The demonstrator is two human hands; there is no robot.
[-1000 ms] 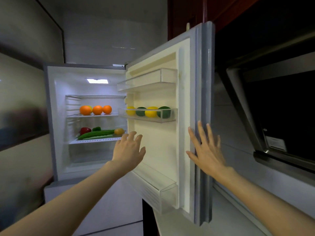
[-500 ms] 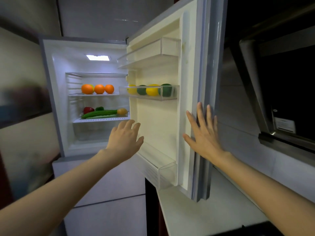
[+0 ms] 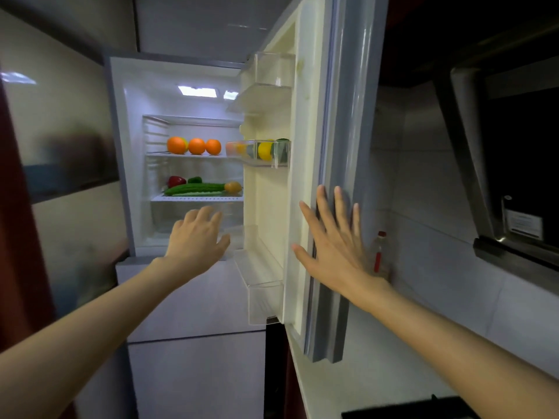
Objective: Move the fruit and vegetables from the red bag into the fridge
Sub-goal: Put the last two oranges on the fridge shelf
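Fridge door (image 3: 305, 146) edge under flat right hand (image 3: 335, 252), fingers spread.

The room is dim, lit mainly by the bright fridge lamp (image 3: 198, 91) that glares white inside, while the left wall (image 3: 60, 146) is smeared with blur and straight edges bow outward.

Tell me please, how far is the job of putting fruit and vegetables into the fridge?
Nearly finished, it seems. Done: three round oranges sit on the upper wire shelf, a long green cucumber and a red pepper on the lower one, a yellow lemon in the clear door bin. In hand: nothing; the right hand lies flat on the grey fridge door, the left hand is open. Left: shutting the door. The red bag is out of view.
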